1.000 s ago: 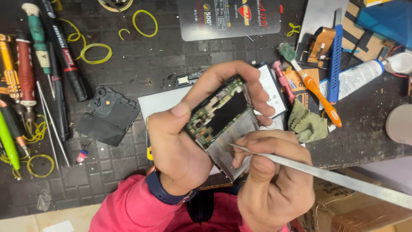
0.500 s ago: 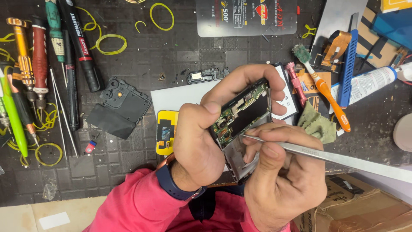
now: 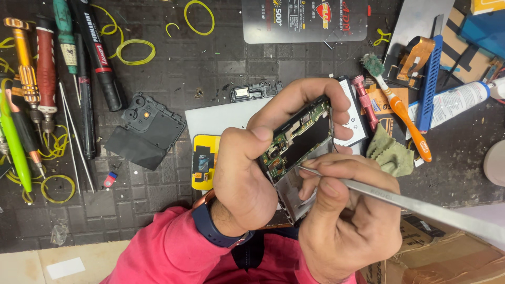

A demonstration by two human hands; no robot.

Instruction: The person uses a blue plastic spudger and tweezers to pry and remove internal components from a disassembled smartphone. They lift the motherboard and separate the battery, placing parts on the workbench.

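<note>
My left hand (image 3: 247, 173) grips an opened phone (image 3: 300, 144) with its circuit board and dark inner plate showing, tilted above the work mat. My right hand (image 3: 347, 221) holds a long flat metal pry tool (image 3: 421, 208); its tip rests on the phone's lower edge by the green board. A dark blue watch sits on my left wrist, and both sleeves are pink.
A black phone cover part (image 3: 150, 129) lies left on the dark mat (image 3: 200, 79). Screwdrivers and markers (image 3: 47, 73) line the far left with yellow rubber bands. An orange toothbrush (image 3: 402, 113), blue tool (image 3: 428, 81), white tube (image 3: 455, 100) and green cloth (image 3: 392, 152) sit right. A cardboard box (image 3: 442, 252) is at lower right.
The view has shifted slightly; both hands keep the phone and tool, with the tool tip staying at the phone's lower edge.
</note>
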